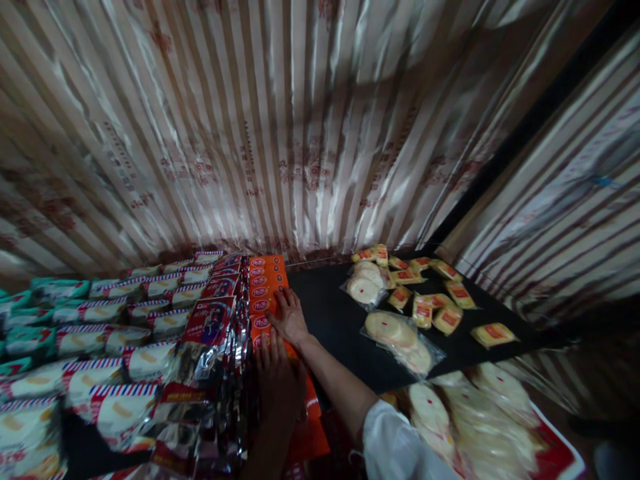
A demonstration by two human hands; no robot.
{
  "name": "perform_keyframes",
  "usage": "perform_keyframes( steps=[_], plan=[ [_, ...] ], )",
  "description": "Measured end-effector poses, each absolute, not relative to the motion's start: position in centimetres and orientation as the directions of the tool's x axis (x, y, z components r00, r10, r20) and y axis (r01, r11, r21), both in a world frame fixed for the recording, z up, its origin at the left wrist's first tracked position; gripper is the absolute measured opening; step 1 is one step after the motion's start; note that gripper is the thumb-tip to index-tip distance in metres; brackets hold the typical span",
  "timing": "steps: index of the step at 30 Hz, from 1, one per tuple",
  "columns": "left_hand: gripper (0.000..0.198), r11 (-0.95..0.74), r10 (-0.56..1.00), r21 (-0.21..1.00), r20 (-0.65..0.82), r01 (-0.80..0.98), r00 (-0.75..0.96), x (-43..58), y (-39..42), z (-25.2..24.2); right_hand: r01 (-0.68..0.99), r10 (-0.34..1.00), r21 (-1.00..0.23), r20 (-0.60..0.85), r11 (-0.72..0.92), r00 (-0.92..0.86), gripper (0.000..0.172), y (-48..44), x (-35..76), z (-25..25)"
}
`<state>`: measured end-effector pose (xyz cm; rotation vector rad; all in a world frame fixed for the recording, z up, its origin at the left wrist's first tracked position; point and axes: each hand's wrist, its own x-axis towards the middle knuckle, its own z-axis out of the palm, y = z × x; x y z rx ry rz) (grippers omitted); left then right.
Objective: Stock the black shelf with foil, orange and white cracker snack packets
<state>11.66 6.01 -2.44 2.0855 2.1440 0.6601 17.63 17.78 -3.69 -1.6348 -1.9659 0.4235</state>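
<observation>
A row of orange packets (259, 291) with red oval labels runs from the backdrop toward me. Palm down and fingers stretched, my right hand (291, 319) rests on the orange packets' right side. Just nearer to me, my left hand (279, 373) lies on the same row with its fingers extended, partly in shadow. Neither hand is wrapped around a packet. Directly left of the row stand dark red foil packets (210, 321), tightly overlapped. The lower part of the orange row is partly hidden by my left hand and forearm.
Rows of white bread packs (123, 410) and green packs (31, 341) fill the left side. On the black table surface (327, 320) at right lie bagged round flatbreads (395, 333) and small yellow packs (449, 320). More bagged flatbreads (485, 420) lie nearer. Striped sheeting (300, 133) hangs behind.
</observation>
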Motion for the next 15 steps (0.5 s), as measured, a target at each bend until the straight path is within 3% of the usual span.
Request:
perform_keyframes(
  steps=[7, 15],
  plan=[
    [0.052, -0.060, 0.970, 0.338, 0.241, 0.939, -0.025, 11.5, 6.1, -3.1, 0.803, 0.975, -0.556, 0.174, 0.212, -0.137, 0.061, 17.7, 18.0, -3.2],
    [0.054, -0.073, 0.949, 0.342, 0.313, 0.937, -0.040, 11.6, 6.0, -4.1, 0.725, 0.920, -0.639, 0.392, 0.258, 0.018, 0.041, 13.9, 21.4, -2.2]
  ],
)
